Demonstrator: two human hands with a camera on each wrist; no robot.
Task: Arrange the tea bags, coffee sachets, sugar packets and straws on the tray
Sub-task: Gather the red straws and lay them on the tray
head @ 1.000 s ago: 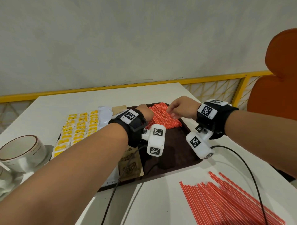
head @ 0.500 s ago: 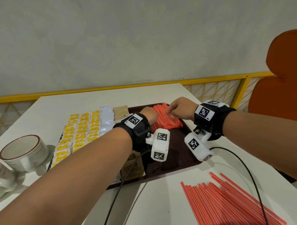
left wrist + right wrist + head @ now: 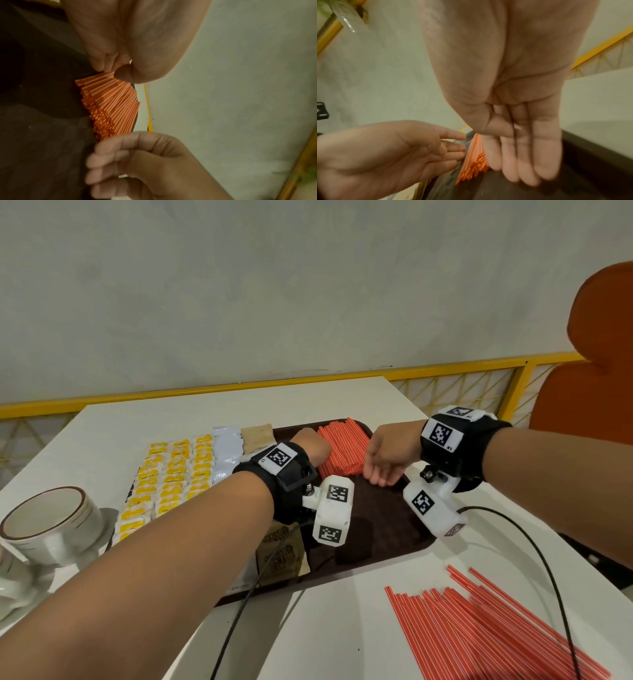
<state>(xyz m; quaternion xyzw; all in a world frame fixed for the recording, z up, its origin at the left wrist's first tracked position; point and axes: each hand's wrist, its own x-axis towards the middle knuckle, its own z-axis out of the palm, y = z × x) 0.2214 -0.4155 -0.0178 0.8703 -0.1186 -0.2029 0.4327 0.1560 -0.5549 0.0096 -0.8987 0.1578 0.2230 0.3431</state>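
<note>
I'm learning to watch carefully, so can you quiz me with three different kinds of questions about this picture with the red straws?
1. True or false: every straw is already on the tray.
2. Which hand is at the left side of the straws on the tray? A) left hand B) right hand
3. Fill in: the loose straws lie on the ____.

Key: 1 false; 2 A; 3 table.
</note>
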